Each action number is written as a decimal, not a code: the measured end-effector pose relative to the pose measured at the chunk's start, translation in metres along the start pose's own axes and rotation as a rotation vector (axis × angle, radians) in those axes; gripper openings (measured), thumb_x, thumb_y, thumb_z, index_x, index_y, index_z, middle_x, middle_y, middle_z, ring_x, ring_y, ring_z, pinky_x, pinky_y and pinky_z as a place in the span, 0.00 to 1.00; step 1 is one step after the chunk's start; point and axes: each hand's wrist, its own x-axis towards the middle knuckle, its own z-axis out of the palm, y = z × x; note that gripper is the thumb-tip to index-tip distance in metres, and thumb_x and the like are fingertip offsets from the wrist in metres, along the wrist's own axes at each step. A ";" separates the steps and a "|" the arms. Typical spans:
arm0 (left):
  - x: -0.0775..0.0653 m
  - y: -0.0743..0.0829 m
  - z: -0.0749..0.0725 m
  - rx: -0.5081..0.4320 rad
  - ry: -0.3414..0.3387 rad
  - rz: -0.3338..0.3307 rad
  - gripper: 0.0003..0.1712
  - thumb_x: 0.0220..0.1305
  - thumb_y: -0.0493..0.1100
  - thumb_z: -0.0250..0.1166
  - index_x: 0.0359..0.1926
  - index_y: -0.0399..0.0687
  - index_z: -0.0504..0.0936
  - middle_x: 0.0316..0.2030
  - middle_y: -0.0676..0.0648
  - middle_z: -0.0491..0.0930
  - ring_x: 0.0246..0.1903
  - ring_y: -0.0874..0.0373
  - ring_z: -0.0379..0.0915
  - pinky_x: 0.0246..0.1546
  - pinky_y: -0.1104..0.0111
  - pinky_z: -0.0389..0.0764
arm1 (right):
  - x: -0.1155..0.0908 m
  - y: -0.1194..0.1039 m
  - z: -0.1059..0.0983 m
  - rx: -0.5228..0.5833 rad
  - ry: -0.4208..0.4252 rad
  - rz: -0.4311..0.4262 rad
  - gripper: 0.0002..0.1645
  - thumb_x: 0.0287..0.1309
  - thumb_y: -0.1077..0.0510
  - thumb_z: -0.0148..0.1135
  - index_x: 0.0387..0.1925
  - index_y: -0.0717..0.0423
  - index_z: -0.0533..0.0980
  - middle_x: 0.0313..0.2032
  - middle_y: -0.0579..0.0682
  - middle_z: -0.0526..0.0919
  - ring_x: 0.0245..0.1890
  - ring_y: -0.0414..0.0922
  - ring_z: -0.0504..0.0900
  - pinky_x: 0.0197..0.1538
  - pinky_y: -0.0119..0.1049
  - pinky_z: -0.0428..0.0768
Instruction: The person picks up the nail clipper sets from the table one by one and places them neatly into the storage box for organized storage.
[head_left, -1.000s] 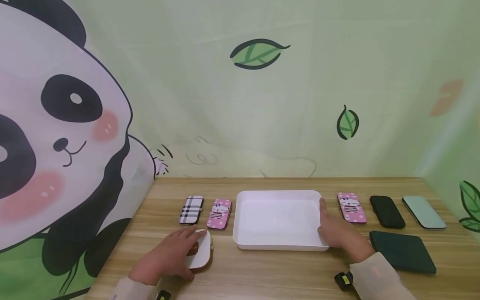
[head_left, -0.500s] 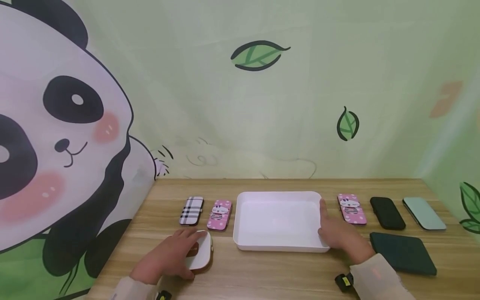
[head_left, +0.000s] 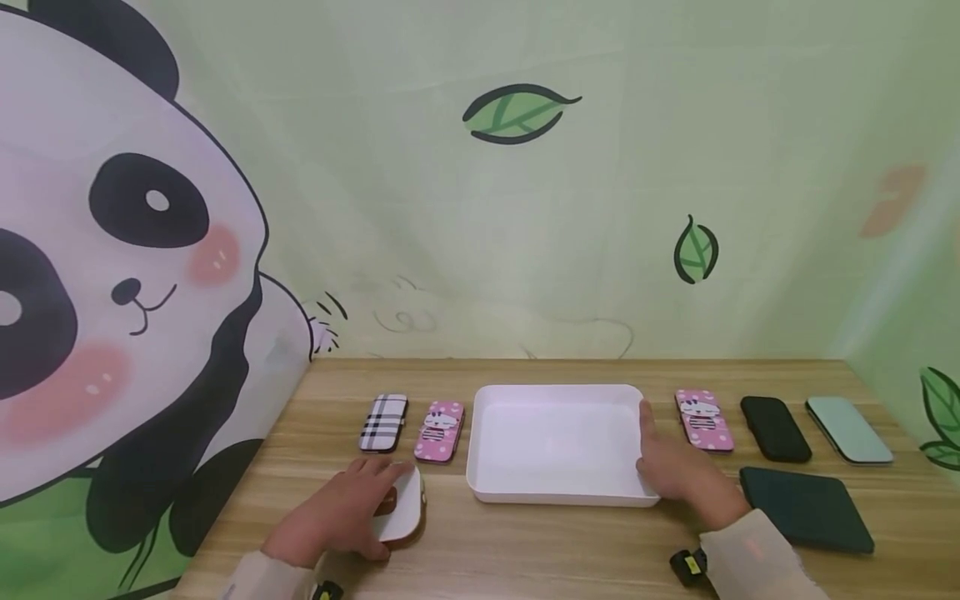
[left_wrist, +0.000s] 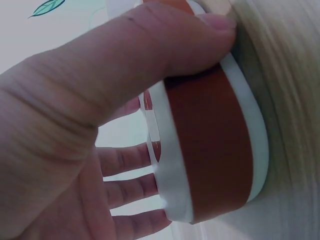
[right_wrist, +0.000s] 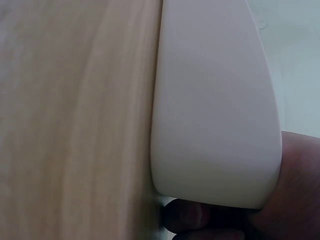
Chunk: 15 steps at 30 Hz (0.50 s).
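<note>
At near left, the left hand grips a white-and-brown case, thumb and fingers spanning it, seemingly for secure hold; farther right lies a white tray, its right side gripped by the right hand, probably for steadiness.

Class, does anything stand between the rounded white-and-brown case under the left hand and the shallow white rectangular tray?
Nothing visible stands between the rounded white-and-brown case and the shallow white rectangular tray; the left pink cat-print case lies farther back.
</note>
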 end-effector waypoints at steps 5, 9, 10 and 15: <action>0.002 0.001 -0.001 -0.001 -0.015 -0.006 0.64 0.31 0.56 0.86 0.72 0.56 0.66 0.68 0.40 0.66 0.66 0.37 0.61 0.64 0.40 0.68 | -0.001 0.000 -0.001 -0.005 0.005 0.005 0.52 0.71 0.56 0.49 0.77 0.61 0.26 0.18 0.51 0.72 0.15 0.46 0.70 0.21 0.36 0.68; 0.003 0.001 -0.002 0.000 -0.019 -0.004 0.63 0.31 0.55 0.87 0.72 0.56 0.66 0.68 0.40 0.66 0.66 0.37 0.61 0.64 0.40 0.67 | -0.001 -0.001 -0.001 -0.004 0.006 0.013 0.52 0.70 0.56 0.48 0.77 0.61 0.26 0.19 0.51 0.72 0.15 0.46 0.70 0.21 0.35 0.68; 0.003 0.001 -0.003 0.001 -0.019 -0.003 0.63 0.31 0.55 0.87 0.72 0.56 0.66 0.68 0.40 0.66 0.66 0.37 0.61 0.64 0.40 0.67 | -0.001 -0.001 -0.001 0.002 0.004 0.017 0.52 0.70 0.56 0.48 0.77 0.61 0.26 0.19 0.52 0.72 0.15 0.46 0.70 0.21 0.35 0.68; 0.004 0.002 -0.003 0.006 -0.012 0.007 0.63 0.31 0.55 0.86 0.71 0.57 0.66 0.67 0.41 0.67 0.66 0.39 0.62 0.64 0.41 0.67 | 0.000 -0.001 0.000 0.009 -0.001 0.025 0.52 0.70 0.57 0.48 0.77 0.60 0.25 0.18 0.51 0.72 0.15 0.46 0.70 0.21 0.35 0.67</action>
